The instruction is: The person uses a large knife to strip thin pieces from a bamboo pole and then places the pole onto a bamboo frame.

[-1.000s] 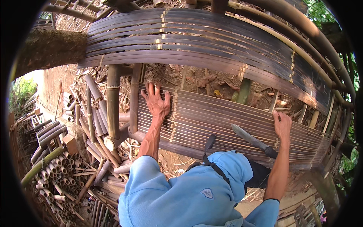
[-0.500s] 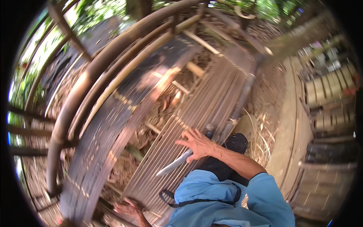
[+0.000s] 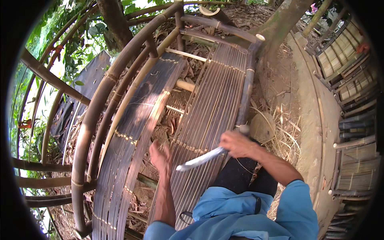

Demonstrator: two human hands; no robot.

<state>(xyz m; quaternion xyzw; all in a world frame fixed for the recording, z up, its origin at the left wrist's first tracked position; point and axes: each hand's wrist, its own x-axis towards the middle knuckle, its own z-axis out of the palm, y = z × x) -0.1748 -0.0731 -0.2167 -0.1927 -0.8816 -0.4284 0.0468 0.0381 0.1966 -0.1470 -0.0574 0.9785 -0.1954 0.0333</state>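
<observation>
My right hand [image 3: 237, 144] is closed around the handle of a large knife [image 3: 200, 159] with a long pale blade. The blade points left, above the dark bamboo-slat bench [image 3: 212, 94] in front of me; motion blurs it slightly. My left hand [image 3: 161, 158] is raised over the gap between the two slatted panels, near the knife's tip but apart from it. Its thumb and fingers stand apart with nothing seen between them. Part of the handle is hidden by my right fingers; its dark end shows beyond the fist.
A second dark slatted panel [image 3: 144, 108] lies to the left, beside a curved bamboo railing [image 3: 94, 116]. Thin pale strips [image 3: 286, 130] litter the ground at right, near a flat round piece [image 3: 262, 125]. More bamboo slatwork [image 3: 354, 176] stands at the far right.
My right hand, spread over the knife handle before, has closed on it and moved right with it. My left hand has come forward from the lower left. The view has shifted.
</observation>
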